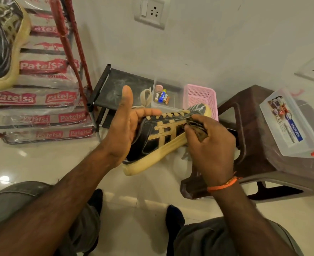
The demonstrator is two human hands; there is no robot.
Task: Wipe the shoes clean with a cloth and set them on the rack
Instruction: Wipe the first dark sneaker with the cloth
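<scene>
Between the hands: shoe [163,137] held on its side above the floor.
Left hand [124,124]: fingers curled into the collar; hold firm.
Right hand [210,145]: pinches cloth [198,132] against the upper; rub short strokes toward the toe.

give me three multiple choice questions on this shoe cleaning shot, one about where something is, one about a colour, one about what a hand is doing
1. Where is the other shoe?
A. on the wrapped rack at upper left
B. on the brown stool
C. in the pink basket

2. What colour is the basket?
A. blue
B. pink
C. green

3. What is the right hand doing?
A. hanging idle
B. pressing a cloth on the held shoe
C. lifting the clear box

Answers:
1 A, the other shoe sits on the rack.
2 B, the basket is pink.
3 B, the right hand grips a cloth against the held shoe, which the left hand holds.
</scene>
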